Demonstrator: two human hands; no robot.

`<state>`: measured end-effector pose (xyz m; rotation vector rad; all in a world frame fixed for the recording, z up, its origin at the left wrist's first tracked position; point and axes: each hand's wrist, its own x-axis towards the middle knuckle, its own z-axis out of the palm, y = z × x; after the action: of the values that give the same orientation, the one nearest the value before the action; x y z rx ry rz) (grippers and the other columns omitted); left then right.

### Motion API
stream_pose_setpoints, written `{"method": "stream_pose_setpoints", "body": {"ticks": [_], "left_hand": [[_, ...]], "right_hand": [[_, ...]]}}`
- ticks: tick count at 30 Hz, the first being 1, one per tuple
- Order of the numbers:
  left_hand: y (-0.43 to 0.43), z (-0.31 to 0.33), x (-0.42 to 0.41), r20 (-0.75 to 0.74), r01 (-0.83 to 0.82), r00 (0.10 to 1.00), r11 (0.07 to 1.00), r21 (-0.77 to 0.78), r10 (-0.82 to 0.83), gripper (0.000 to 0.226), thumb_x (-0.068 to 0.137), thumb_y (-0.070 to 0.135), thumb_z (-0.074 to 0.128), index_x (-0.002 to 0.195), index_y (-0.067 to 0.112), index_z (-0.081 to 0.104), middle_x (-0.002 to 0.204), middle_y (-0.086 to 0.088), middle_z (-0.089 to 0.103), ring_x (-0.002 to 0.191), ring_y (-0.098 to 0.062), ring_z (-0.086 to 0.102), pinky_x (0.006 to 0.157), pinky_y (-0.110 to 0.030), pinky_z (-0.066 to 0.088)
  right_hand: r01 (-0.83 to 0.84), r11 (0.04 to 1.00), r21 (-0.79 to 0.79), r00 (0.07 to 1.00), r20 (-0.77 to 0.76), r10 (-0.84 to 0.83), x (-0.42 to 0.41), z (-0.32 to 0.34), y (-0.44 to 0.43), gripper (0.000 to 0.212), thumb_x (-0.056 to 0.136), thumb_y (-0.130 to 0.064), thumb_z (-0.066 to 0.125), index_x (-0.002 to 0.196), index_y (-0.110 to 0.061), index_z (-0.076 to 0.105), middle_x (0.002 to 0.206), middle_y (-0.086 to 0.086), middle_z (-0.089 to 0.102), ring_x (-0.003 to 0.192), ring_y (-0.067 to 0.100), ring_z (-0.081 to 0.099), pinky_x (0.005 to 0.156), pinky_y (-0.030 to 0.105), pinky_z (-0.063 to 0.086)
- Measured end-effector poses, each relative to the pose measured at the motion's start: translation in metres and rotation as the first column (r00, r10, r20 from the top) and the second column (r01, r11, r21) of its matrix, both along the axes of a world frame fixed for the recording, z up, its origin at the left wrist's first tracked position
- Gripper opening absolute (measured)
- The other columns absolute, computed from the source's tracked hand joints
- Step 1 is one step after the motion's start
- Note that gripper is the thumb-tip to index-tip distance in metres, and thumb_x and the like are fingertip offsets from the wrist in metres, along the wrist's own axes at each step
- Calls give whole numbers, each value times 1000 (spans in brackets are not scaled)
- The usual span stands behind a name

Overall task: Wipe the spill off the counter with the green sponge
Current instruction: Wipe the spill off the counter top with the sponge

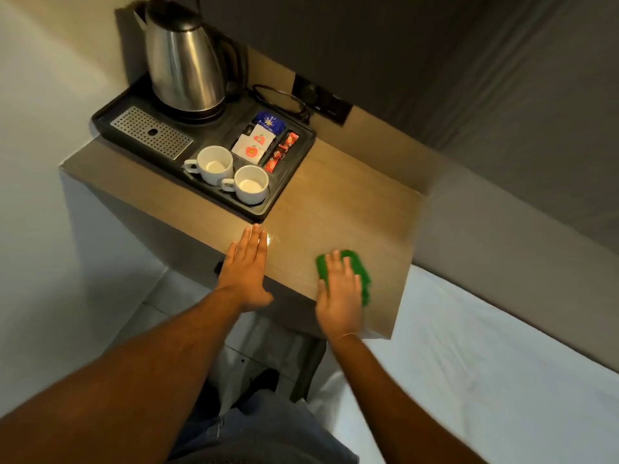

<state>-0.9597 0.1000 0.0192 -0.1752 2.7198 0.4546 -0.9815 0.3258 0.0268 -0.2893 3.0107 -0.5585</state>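
The right hand (340,289) lies flat, palm down, fingers spread, pressing the flat green rectangular sponge (358,269) onto the light wood-grain counter (335,209) close to its front edge, at about four o'clock on the top; it does not curl around the sponge, it only bears on it. The left hand (246,262) lies open and flat on the counter at about seven o'clock, holding nothing, thumb over the front edge. The spill (272,238) shows as a small glistening wet patch just beside the left fingertips, toward ten o'clock from the sponge and well apart from it. I judge the wiping step is under way but the wet patch is not yet reached. To do it well, the sponge should slide toward ten o'clock with even downward pressure, the whole face flat so liquid is soaked up rather than pushed ahead. The left hand probably needs to lift or shift clear first. The stroke should stop short of the black plastic tray (288,182) with its two white ceramic cups (251,185), so nothing wet runs beneath it.
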Motion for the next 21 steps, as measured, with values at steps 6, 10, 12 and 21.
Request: {"method": "stream_pose_setpoints", "body": {"ticks": [6, 10, 12, 21], "left_hand": [[-7, 12, 0, 26, 28, 999, 999, 40, -29, 138, 83, 41, 81, 167, 11, -25, 175, -11, -34, 164, -30, -27, 136, -51, -4], [-13, 27, -3, 44, 45, 998, 997, 67, -48, 126, 87, 23, 77, 169, 11, -17, 178, -11, -26, 166, -28, -20, 137, -48, 1], [-14, 33, -3, 32, 30, 999, 993, 110, -34, 120, 88, 16, 75, 170, 11, -12, 180, -10, -19, 168, -27, -13, 137, -46, 5], [-66, 23, 68, -211, -288, 932, 955, 67, 296, 102, 94, 23, 74, 171, 5, 9, 181, -14, 10, 168, -31, 7, 136, -52, 12]], "right_hand": [[-286, 958, 12, 956, 76, 284, 28, -10, -41, 69, 108, -47, 43, 169, -29, 18, 179, -8, 12, 166, 15, 6, 134, 43, 8], [-351, 936, 43, 935, 79, 347, 26, -5, -31, 96, 92, -13, 70, 170, -26, 15, 179, -4, 10, 166, 18, 7, 135, 46, 13], [-304, 953, -1, 951, 62, 304, 30, -3, -36, 96, 88, 0, 66, 169, -25, 21, 178, -4, 15, 166, 19, 10, 135, 45, 14], [-533, 827, -180, 837, 30, 546, 24, 29, -150, 81, 87, -7, 77, 160, -11, 43, 166, 14, 45, 156, 33, 39, 131, 42, 27]]}}
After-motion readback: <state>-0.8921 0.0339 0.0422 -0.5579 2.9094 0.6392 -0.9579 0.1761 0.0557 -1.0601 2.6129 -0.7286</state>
